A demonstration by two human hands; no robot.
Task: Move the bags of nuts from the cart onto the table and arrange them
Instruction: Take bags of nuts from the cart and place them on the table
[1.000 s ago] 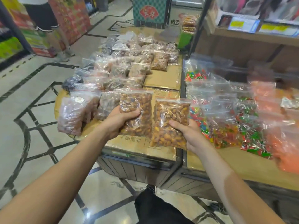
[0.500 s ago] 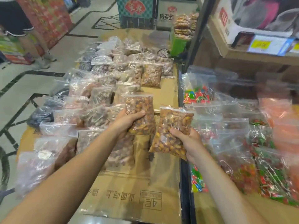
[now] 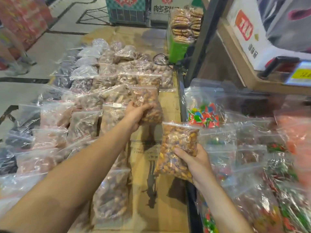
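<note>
1. Nuts fill both clear zip bags I carry: my left hand (image 3: 137,115) is clamped around the lower half of the far bag (image 3: 146,103), my right hand (image 3: 196,161) around the bottom of the near bag (image 3: 178,148). Gripping low keeps the sealed tops upright.
2. Both bags hang above the counter (image 3: 168,101), over a bare strip of cardboard, the likely open slot in the arrangement.
3. Rows of nut bags (image 3: 104,91) already crowd the left side, so I judge mine belong at the right end of those rows.
4. Candy bags (image 3: 204,113) lie just right of the strip, beyond a dark divider; straying there would mix stock.
</note>
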